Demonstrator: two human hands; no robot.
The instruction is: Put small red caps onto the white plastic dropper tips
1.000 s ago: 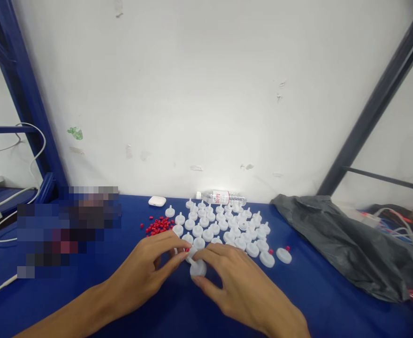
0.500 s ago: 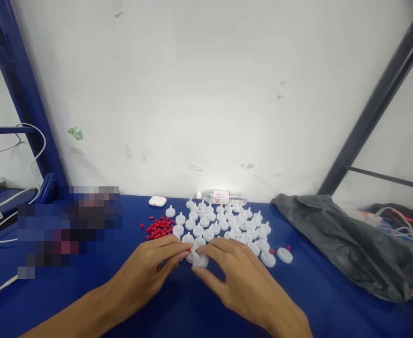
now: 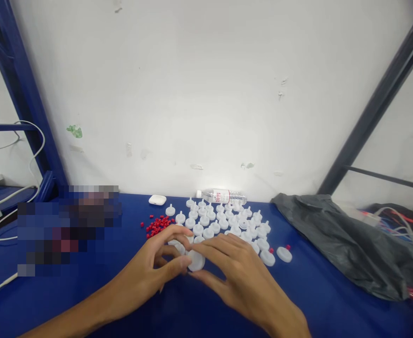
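A white plastic nozzle cap (image 3: 196,261) is held between both hands, its broad round face now turned toward me. My right hand (image 3: 236,267) grips it from the right, thumb below and fingers above. At its left edge, my left hand (image 3: 162,258) is curled with the thumb against the cap and the index finger arched over. The cap's spout is hidden, and I cannot tell whether a red tip is on it. Small red caps (image 3: 159,226) lie in a pile behind my left hand. Many more white nozzle caps (image 3: 224,223) stand beyond, mostly spout up.
Two nozzle caps with red tips, one a white cap (image 3: 284,254), lie at the right. Behind stand a clear bottle (image 3: 222,195) on its side and a white case (image 3: 157,200). A dark grey cloth (image 3: 336,244) covers the table's right. Cables (image 3: 2,284) run at the left.
The held nozzle cap has tilted so its round face shows. My left hand has gone from a pinch at a red tip to a wider curl around the cap's left side.
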